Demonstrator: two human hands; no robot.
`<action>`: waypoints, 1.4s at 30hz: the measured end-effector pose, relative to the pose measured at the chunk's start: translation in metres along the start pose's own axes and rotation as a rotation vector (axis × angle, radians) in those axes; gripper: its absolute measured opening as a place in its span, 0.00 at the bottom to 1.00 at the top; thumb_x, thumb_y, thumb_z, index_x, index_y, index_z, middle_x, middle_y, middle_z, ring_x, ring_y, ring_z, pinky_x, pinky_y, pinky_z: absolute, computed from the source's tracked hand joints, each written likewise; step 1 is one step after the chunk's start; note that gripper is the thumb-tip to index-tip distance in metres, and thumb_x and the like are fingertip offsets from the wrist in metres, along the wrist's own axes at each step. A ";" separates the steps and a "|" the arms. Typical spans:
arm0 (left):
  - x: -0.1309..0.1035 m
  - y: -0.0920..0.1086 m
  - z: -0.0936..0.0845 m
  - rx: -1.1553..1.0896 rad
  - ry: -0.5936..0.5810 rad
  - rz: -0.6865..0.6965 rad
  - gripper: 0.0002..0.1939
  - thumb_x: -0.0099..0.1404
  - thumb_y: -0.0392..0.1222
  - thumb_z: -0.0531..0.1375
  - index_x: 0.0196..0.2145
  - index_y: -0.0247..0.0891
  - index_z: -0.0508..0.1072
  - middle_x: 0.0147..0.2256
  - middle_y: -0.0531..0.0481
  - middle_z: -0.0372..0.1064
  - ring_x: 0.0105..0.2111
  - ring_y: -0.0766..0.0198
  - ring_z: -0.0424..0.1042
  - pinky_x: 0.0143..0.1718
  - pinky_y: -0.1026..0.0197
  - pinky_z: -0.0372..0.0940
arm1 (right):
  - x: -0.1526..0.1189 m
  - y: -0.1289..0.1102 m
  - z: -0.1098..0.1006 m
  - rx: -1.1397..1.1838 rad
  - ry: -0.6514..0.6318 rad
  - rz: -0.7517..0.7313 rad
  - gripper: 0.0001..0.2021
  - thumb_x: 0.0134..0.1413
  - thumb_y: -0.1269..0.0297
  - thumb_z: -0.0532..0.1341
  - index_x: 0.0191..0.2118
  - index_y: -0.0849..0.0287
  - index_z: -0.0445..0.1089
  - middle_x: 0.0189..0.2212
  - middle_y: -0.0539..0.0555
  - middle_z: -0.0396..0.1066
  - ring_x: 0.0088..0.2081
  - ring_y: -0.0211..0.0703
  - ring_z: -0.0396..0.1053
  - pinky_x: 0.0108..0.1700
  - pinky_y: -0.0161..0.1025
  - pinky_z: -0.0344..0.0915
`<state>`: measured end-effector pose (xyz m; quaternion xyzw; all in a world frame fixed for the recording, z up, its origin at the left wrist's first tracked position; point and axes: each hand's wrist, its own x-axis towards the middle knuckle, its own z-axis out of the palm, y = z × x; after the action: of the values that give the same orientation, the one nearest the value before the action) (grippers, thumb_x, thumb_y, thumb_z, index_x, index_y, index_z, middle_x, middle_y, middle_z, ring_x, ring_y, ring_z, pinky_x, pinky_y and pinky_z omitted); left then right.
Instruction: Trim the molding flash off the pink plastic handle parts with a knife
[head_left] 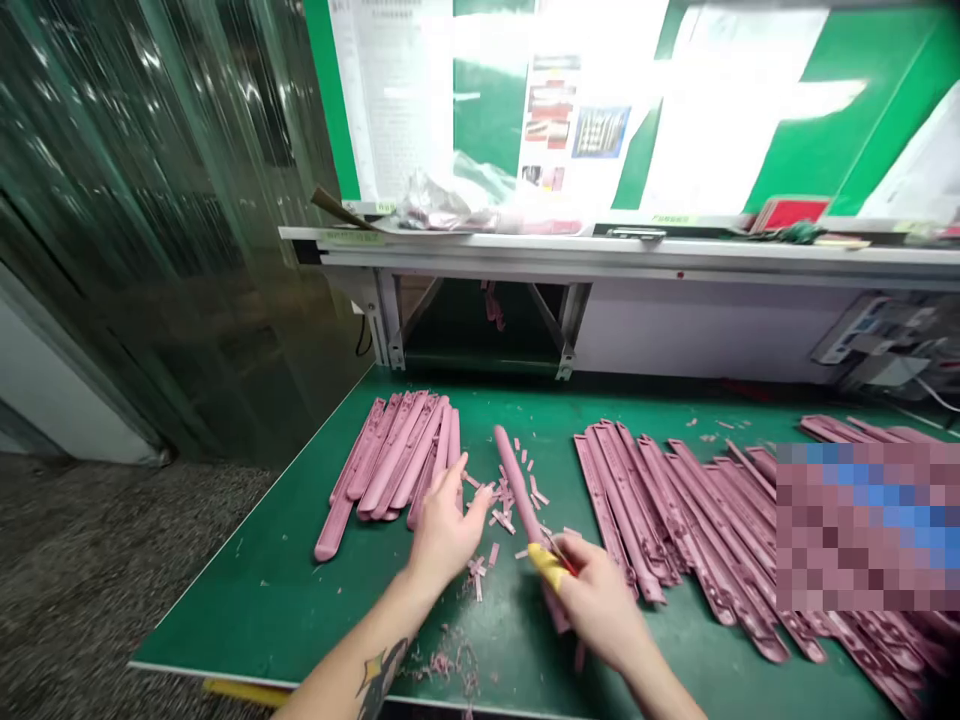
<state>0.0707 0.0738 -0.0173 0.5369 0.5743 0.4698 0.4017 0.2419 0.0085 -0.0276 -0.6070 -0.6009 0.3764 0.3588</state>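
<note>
My left hand (444, 520) is open, fingers spread, beside the near right edge of a stack of long pink plastic strips (401, 455). It appears to hold nothing. My right hand (596, 598) is closed around a small red-handled tool (564, 560) with a metal tip; its exact kind is mostly hidden by the fingers. Yellow wrapping (547, 568) covers one finger of that hand. A single pink plastic strip (517, 480) lies lengthwise between the hands, its near part passing beneath the right fingers. Whether they also grip it, I cannot tell.
Small pink offcuts (504, 515) and shavings (446, 660) litter the green table (300, 620). A large spread of pink strips (697, 530) covers the right side, partly blurred out. Behind stands a metal-edged shelf (480, 255) with plastic bags (450, 205); clear strip curtains (165, 200) hang left.
</note>
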 end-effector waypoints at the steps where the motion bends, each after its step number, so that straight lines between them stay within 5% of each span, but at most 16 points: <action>1: 0.015 0.000 -0.004 0.070 -0.002 0.019 0.18 0.65 0.43 0.58 0.52 0.39 0.66 0.53 0.43 0.63 0.48 0.54 0.67 0.47 0.46 0.65 | 0.004 0.008 -0.016 -0.057 0.051 0.005 0.15 0.55 0.54 0.57 0.25 0.58 0.68 0.15 0.48 0.63 0.17 0.40 0.62 0.20 0.34 0.56; 5: 0.070 0.003 -0.024 0.270 -0.010 -0.056 0.18 0.65 0.43 0.58 0.52 0.36 0.66 0.52 0.42 0.64 0.47 0.54 0.68 0.45 0.46 0.66 | 0.005 0.031 -0.060 -0.255 0.238 0.042 0.10 0.43 0.62 0.63 0.35 0.56 0.74 0.32 0.58 0.73 0.31 0.51 0.69 0.27 0.38 0.58; 9: 0.087 0.013 -0.035 0.279 -0.084 -0.127 0.17 0.65 0.44 0.58 0.50 0.36 0.67 0.49 0.43 0.66 0.44 0.56 0.70 0.42 0.49 0.68 | -0.007 0.026 -0.063 -0.212 0.112 -0.045 0.17 0.53 0.63 0.56 0.50 0.51 0.70 0.44 0.57 0.72 0.39 0.51 0.71 0.35 0.42 0.65; 13: 0.041 0.029 -0.061 0.148 -0.256 -0.098 0.19 0.68 0.48 0.53 0.52 0.36 0.64 0.34 0.49 0.70 0.27 0.66 0.70 0.28 0.59 0.68 | -0.018 -0.006 -0.061 0.081 -0.103 -0.177 0.11 0.58 0.59 0.57 0.42 0.54 0.72 0.39 0.54 0.73 0.39 0.45 0.69 0.38 0.39 0.66; 15: 0.003 0.036 -0.082 0.099 -0.345 -0.043 0.21 0.66 0.52 0.54 0.53 0.40 0.63 0.21 0.57 0.64 0.19 0.68 0.64 0.25 0.64 0.64 | -0.020 -0.028 -0.063 0.210 -0.165 -0.209 0.09 0.57 0.58 0.59 0.38 0.55 0.72 0.33 0.51 0.71 0.34 0.40 0.67 0.36 0.36 0.65; 20: -0.070 0.044 -0.128 -0.011 -0.417 0.048 0.18 0.62 0.51 0.59 0.48 0.46 0.73 0.30 0.50 0.71 0.27 0.64 0.67 0.27 0.64 0.65 | -0.017 -0.081 -0.059 0.565 -0.241 -0.311 0.11 0.55 0.60 0.63 0.44 0.53 0.74 0.35 0.52 0.71 0.33 0.37 0.67 0.36 0.34 0.67; 27: -0.084 0.037 -0.147 0.174 -0.443 0.165 0.19 0.60 0.52 0.59 0.49 0.50 0.75 0.39 0.46 0.76 0.38 0.54 0.71 0.39 0.58 0.68 | -0.026 -0.108 -0.033 0.707 -0.506 -0.418 0.15 0.57 0.66 0.63 0.50 0.49 0.72 0.42 0.52 0.70 0.41 0.37 0.68 0.44 0.33 0.65; 33: -0.090 0.025 -0.140 0.234 -0.217 0.291 0.16 0.57 0.50 0.62 0.44 0.54 0.77 0.44 0.50 0.76 0.46 0.53 0.71 0.47 0.59 0.65 | -0.029 -0.105 -0.033 0.649 -0.505 -0.417 0.15 0.58 0.64 0.62 0.51 0.46 0.71 0.42 0.50 0.71 0.42 0.38 0.68 0.45 0.35 0.65; 38: -0.089 0.027 -0.125 0.289 -0.102 0.731 0.23 0.56 0.36 0.64 0.49 0.53 0.74 0.38 0.52 0.77 0.34 0.60 0.75 0.34 0.66 0.68 | -0.041 -0.113 -0.032 0.391 -0.199 -0.544 0.15 0.61 0.66 0.58 0.51 0.46 0.71 0.37 0.51 0.71 0.40 0.39 0.68 0.52 0.40 0.61; 42: -0.083 0.030 -0.122 0.393 0.198 0.970 0.27 0.56 0.28 0.63 0.52 0.51 0.72 0.34 0.52 0.74 0.29 0.64 0.72 0.32 0.65 0.66 | -0.047 -0.119 -0.031 0.404 -0.115 -0.382 0.14 0.59 0.59 0.59 0.50 0.49 0.73 0.41 0.55 0.72 0.43 0.45 0.68 0.48 0.42 0.66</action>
<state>-0.0317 -0.0229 0.0370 0.7589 0.3724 0.5337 -0.0258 0.2153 -0.0358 0.0936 -0.3767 -0.6366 0.4480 0.5022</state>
